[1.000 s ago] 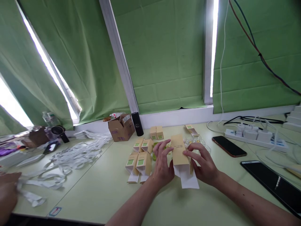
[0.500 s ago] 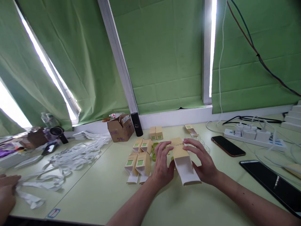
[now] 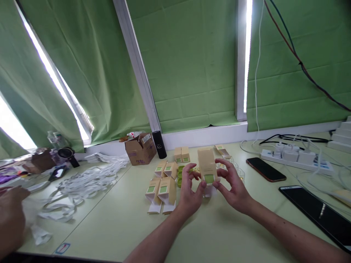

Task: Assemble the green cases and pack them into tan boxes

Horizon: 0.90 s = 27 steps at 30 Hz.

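Note:
Between my two hands a small beige carton (image 3: 207, 162) stands upright, a green window low on its front and a white flap hanging below. My left hand (image 3: 191, 190) pinches its lower left side. Fingers and thumb of my right hand (image 3: 233, 184) grip the lower right side. Left of my hands are several beige cartons (image 3: 168, 188) with green windows, the front ones with white flaps open. Green round pieces (image 3: 180, 175) sit just behind my left hand, partly hidden. Clear round items (image 3: 240, 174) lie behind my right hand.
Farther back are two cartons (image 3: 182, 155), a flat carton (image 3: 222, 151), a cardboard box (image 3: 140, 149) and a black cylinder (image 3: 159, 144). To the right lie a phone (image 3: 265, 169), a tablet (image 3: 315, 212) and a power strip (image 3: 296, 160). Another person's hand (image 3: 12, 219) handles white strips (image 3: 87, 182).
The carton has been tipped upright, so its green window faces me and its open white end points down. At the left, the other person's hand has moved, pulling the white strips.

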Motion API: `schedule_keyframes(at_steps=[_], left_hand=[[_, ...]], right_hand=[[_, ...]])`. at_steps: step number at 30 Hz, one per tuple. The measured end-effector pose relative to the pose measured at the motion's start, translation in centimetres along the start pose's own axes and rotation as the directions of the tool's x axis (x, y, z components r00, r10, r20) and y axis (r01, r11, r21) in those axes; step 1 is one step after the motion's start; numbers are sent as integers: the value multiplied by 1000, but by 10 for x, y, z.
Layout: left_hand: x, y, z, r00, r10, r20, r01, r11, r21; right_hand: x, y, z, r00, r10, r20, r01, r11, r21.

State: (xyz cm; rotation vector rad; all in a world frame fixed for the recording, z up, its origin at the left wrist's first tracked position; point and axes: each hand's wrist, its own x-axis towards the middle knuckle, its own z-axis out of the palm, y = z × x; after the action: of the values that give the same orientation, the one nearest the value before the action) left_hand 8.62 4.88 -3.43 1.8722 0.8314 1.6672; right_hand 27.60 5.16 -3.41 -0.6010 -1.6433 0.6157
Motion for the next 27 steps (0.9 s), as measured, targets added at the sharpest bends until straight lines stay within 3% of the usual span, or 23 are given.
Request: schedule_keyframes(at_steps=[4,8,13,20,27], left_hand=[[-1,-2,1,988,-151,7,151,984,-92],[-1,-6,2,982,-186,-18,183,978,-96],[0,-3,2,986,-159,-51,155,985,-74],[-1,6,-3,999,15,33,-16,999,38],[-1,1,-3,1000,8,16,-9,997,77]], right_hand=[[-3,-1,1,999,-48,22,49,998,-32],[-2,-4,1,997,-55,61,62,991,-121],[0,-5,2,998,-7,60,12,996,-86],[2,1,-5,993,103,51,-105,994,41],[2,8,-7,992,70,104,-80,992,95]])
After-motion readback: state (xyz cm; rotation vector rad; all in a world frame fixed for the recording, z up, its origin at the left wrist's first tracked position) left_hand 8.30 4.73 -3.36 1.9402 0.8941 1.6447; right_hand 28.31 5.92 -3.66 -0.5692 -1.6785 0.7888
